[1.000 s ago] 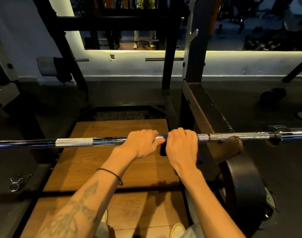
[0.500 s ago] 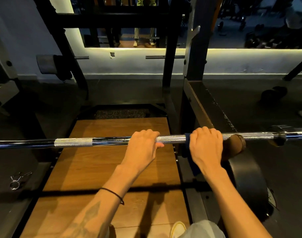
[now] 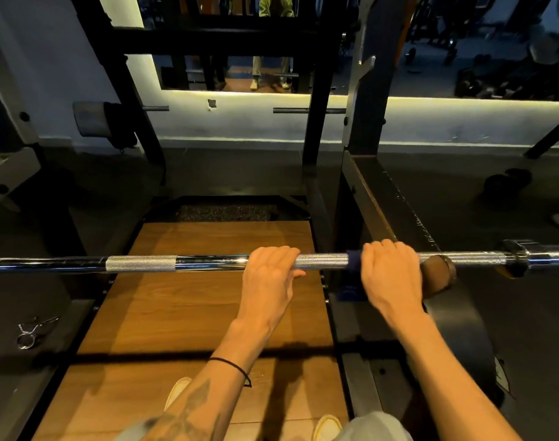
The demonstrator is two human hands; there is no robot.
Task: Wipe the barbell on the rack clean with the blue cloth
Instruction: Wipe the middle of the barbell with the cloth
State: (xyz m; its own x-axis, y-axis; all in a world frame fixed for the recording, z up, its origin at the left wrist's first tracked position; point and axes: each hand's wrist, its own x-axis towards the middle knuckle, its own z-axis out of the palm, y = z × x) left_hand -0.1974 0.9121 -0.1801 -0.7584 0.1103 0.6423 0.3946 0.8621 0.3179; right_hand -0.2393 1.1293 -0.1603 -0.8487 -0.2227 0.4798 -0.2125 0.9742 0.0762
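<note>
Both hands on barbell (image 3: pixel 208 263); right hand (image 3: pixel 389 275) grips blue cloth (image 3: pixel 353 260); no legible txt.

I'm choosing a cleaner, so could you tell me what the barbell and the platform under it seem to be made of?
The barbell looks like chromed steel: mirror-bright smooth stretches alternate with matte, cross-hatched knurled bands. The platform looks like wood or a wood-look laminate: warm brown with visible grain lines and board seams; which of the two cannot be told.

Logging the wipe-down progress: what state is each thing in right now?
barbell: lying level across the rack, gripped by both hands.
blue cloth: wrapped round the bar under the right hand.
left hand: fingers curled over the bare bar.
right hand: gripping the cloth on the bar.
spring collar: lying loose on the floor, off the bar.
</note>
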